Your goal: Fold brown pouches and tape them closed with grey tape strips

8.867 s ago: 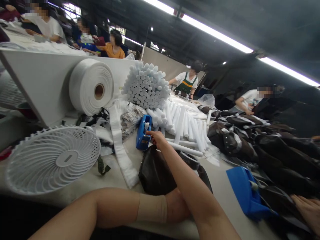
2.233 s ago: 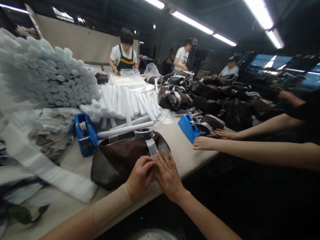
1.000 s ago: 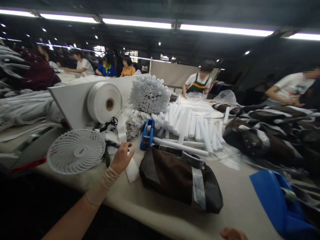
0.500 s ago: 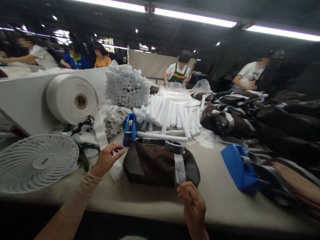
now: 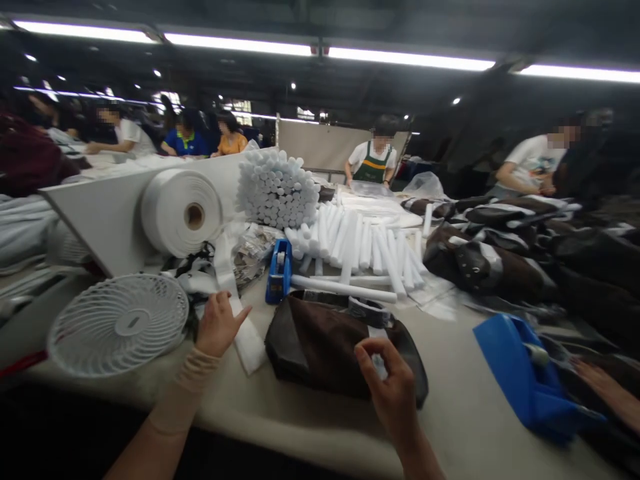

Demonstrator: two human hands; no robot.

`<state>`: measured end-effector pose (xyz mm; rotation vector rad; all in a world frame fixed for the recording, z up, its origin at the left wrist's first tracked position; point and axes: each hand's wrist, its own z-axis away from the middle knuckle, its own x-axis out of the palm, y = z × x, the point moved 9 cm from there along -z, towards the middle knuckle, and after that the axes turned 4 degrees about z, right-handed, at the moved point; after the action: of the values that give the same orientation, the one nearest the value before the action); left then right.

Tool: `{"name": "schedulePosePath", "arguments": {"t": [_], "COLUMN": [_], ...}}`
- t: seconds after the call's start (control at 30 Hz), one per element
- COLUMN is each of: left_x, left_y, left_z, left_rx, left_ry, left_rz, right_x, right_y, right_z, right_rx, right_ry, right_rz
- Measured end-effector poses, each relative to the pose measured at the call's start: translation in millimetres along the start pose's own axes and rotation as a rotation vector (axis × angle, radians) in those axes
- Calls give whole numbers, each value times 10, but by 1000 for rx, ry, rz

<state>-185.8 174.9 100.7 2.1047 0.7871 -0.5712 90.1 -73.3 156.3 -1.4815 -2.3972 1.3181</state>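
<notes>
- Brown bag (image 5: pixel 320 353): lies on the tabletop (image 5: pixel 320 433), a pale band (image 5: pixel 379 333) across it; nothing inside shows.
- Right hand (image 5: pixel 390 380): over the bag's near side, grip curled to a pinch; whether it holds the band, I cannot tell.
- Left hand (image 5: pixel 219 325): left of the bag, grip wide open, holding nothing, just above a white foam strip (image 5: pixel 247 343).
- Blue tape dispenser (image 5: pixel 278 272): just behind the bag, beside white foam rods (image 5: pixel 350 247).
- Open tabletop: runs between the bag and the near edge.
</notes>
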Motion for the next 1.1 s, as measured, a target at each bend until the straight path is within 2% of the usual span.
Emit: {"name": "schedulePosePath", "arguments": {"t": [0.07,0.17,0.27,0.4,0.63,0.77,0.87,0.93,1.0,1.1], "left_x": [88,241,292,197,-82,-67,-124,-245,-362,-438], "left_y": [-290,-577,-728,-773,-588,-521,-357,-154,128,609], "left_z": [26,52,18,-26,45,78,120,195,336,697], "left_rx": [-145,-288,-337,-332,-270,-310,-314,-283,-227,-111], "left_ry": [-73,-157,-136,-53,62,36,-2,-38,-120,-310], "left_rz": [-50,40,130,252,504,708,876,871,831,882], "right_x": [239,489,601,675,882,1041,1243,1422,1655,2074], "right_y": [-27,-78,-103,-103,-206,-337,-363,-341,-302,-378], "right_z": [79,142,167,207,229,146,49,-21,-47,94], "right_rx": [6,21,51,51,68,68,123,216,386,695], "right_ry": [-111,-231,-284,-321,-398,-435,-469,-489,-542,-775], "right_rz": [-43,-106,-147,-158,-237,-326,-449,-605,-783,-1010]}}
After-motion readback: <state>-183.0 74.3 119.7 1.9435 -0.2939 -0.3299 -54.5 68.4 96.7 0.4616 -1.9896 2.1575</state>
